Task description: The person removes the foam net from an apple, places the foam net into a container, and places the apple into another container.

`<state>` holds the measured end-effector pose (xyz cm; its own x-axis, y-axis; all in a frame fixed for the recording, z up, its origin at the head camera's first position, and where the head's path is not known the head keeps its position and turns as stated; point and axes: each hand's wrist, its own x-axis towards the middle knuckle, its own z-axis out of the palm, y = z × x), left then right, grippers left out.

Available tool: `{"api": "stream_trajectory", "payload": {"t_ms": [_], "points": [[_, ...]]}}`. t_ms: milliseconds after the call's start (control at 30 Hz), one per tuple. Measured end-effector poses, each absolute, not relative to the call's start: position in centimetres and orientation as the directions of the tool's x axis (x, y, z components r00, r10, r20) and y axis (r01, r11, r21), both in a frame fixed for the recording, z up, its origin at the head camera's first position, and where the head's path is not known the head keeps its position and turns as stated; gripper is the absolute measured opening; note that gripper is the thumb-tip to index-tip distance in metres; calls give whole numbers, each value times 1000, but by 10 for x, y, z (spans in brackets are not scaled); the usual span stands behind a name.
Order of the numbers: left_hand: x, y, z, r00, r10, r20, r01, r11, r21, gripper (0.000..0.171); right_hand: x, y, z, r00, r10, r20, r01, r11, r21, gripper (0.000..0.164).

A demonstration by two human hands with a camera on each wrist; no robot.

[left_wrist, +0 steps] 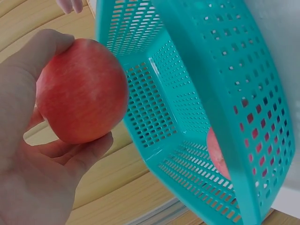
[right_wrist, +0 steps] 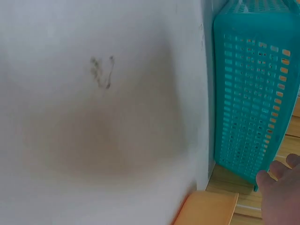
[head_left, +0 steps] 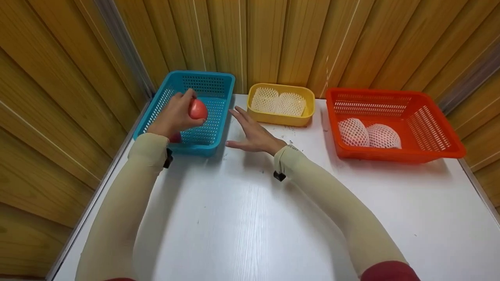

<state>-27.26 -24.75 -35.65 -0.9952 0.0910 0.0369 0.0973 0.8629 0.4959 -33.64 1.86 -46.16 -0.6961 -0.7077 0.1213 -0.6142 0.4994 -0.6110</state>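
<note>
My left hand [head_left: 176, 114] grips a red apple [head_left: 198, 109] above the teal basket [head_left: 224, 113]. In the left wrist view the thumb and fingers wrap around the apple [left_wrist: 84, 91], beside the basket's rim. Another red apple [left_wrist: 217, 154] lies inside that basket near its front wall, mostly hidden by my left hand in the head view. Over the table, between the teal basket and the yellow basket [head_left: 281, 118], my right hand [head_left: 253, 134] holds nothing, its fingers stretched toward the teal basket. Fingers of this hand [right_wrist: 281, 187] show at the right edge of the right wrist view.
Inside the yellow basket lie white foam net sleeves [head_left: 291, 104]. To the right stands a red basket [head_left: 394, 154] with two net-covered fruits [head_left: 353, 132]. Wood-panelled walls [head_left: 281, 43] rise behind and at the sides of the white table [head_left: 242, 218].
</note>
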Motion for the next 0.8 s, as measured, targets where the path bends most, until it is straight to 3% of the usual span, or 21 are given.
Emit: {"api": "stream_trajectory", "payload": {"t_ms": [800], "points": [[-279,-258,-357,-992,74,-99,19,883,470,77,-328,-13,-454,-708,-707,-6,-533,539,-652,113]]}}
